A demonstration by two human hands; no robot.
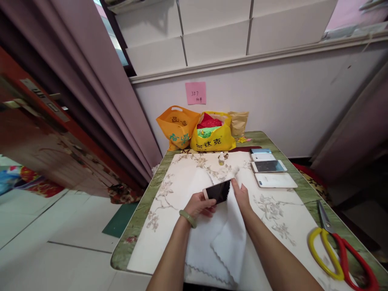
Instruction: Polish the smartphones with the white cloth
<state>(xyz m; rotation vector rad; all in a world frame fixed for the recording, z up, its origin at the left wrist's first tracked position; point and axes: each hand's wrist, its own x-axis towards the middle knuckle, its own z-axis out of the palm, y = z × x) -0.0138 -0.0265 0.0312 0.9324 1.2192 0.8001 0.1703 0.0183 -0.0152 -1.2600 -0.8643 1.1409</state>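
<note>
The white cloth (pixel 209 246) is zigzag-edged. A glossy rectangular phone (pixel 218 191) is clasped between left hand (pixel 198 205) and cloth-pinching right hand (pixel 242 197).

bags (pixel 212 140) behind the cloth (pixel 232 234), scissors (pixel 326 227) to its right

A dark-screened phone (pixel 219 191) slants against a white zigzag-edged cloth (pixel 235 230).

Forearms (pixel 172 254) angled inward, left hand (pixel 198 205) curled in grip, right hand (pixel 241 197) pinching
</note>
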